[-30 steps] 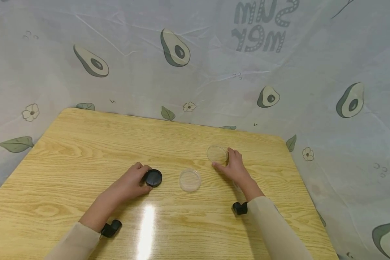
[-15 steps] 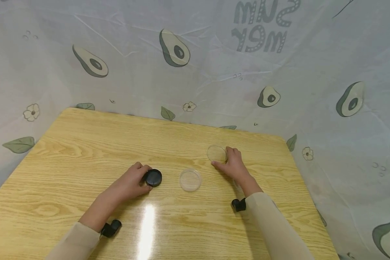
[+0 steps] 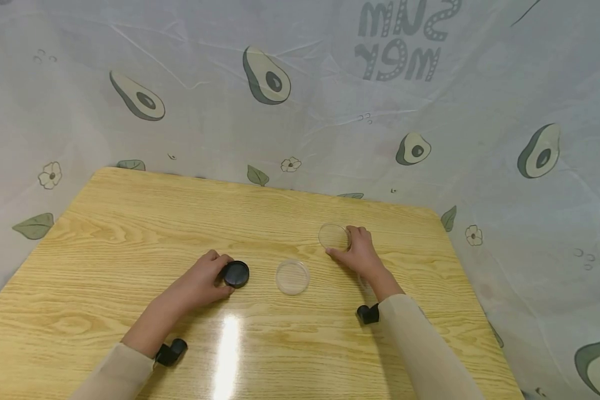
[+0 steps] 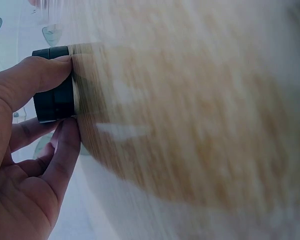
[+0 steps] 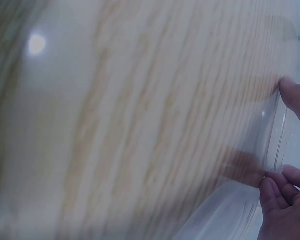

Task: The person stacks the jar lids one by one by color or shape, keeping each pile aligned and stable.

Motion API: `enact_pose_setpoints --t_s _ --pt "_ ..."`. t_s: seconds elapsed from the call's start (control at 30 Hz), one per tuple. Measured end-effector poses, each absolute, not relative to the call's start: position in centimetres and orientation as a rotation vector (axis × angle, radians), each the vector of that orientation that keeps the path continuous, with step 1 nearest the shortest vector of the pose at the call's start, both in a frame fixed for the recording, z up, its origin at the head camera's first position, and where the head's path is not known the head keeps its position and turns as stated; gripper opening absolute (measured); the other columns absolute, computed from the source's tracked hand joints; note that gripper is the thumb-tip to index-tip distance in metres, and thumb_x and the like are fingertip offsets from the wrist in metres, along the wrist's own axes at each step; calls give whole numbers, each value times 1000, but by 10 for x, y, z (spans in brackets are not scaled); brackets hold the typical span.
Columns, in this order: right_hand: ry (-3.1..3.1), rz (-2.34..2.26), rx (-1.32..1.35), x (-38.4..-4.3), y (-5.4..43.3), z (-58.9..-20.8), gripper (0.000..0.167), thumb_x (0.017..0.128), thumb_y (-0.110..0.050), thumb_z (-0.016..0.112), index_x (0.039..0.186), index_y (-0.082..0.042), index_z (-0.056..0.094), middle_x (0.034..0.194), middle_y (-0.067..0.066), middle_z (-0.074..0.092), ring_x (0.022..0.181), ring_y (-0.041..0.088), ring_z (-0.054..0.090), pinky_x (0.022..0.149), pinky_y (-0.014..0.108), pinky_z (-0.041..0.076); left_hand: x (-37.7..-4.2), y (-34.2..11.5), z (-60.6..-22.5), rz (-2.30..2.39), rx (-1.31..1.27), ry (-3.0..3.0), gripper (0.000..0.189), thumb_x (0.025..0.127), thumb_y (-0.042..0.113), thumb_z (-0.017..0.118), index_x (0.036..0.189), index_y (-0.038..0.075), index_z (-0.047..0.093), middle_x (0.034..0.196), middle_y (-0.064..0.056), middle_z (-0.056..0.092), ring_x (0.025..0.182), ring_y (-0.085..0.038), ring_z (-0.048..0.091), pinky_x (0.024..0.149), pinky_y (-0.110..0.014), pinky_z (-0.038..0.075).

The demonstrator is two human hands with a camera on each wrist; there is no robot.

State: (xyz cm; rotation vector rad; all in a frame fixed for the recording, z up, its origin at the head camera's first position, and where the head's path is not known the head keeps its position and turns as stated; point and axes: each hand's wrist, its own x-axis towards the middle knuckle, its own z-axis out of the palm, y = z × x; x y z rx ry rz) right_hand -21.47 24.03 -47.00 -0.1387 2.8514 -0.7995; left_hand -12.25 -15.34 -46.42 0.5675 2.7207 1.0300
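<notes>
My left hand (image 3: 197, 282) grips a short, round black container (image 3: 236, 274) on the table, its thumb on one side and fingers on the other. In the left wrist view the black container (image 4: 56, 97) shows a thin seam around its side. To the right, my right hand (image 3: 362, 254) pinches the edge of a clear, shallow petri dish (image 3: 334, 237) between thumb and fingers. The right wrist view shows this petri dish (image 5: 275, 137) edge-on at the table surface. Between both hands lies another clear petri dish (image 3: 292, 277), touched by neither.
Beneath the right wrist, a further clear round piece (image 3: 364, 282) is mostly hidden. Everything rests on a wood-grain table (image 3: 180, 222). Behind it hangs a pale curtain (image 3: 200, 111) printed with avocados. A black camera mount sits on each wrist.
The right hand has shifted very slightly at the petri dish's edge. Both hands otherwise keep their places and holds.
</notes>
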Motion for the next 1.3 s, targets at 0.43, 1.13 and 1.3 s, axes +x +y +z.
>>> enact_pose_setpoints --t_s 0.43,1.13,1.3 --pt "2834 -846 -141 -206 244 -469 92 93 -46 76 158 4 33 153 28 39 143 45 37 116 64 39 -122 -152 -464 1024 567 2717 47 86 13 84 127 2 65 102 -10 54 85 -18 46 76 -35 43" --pt "2814 -819 -221 -175 253 -467 95 91 -50 78 158 1 34 152 25 39 133 39 45 109 60 44 -120 -152 -463 1033 563 2717 46 86 13 84 126 3 65 100 -10 54 85 -18 44 76 -35 42" --pt "2816 -806 -237 -166 258 -467 96 91 -51 78 159 -1 34 154 24 39 137 40 44 111 62 44 -120 -152 -463 1029 562 2722 47 86 13 84 127 2 65 101 -10 55 85 -18 45 77 -36 43"
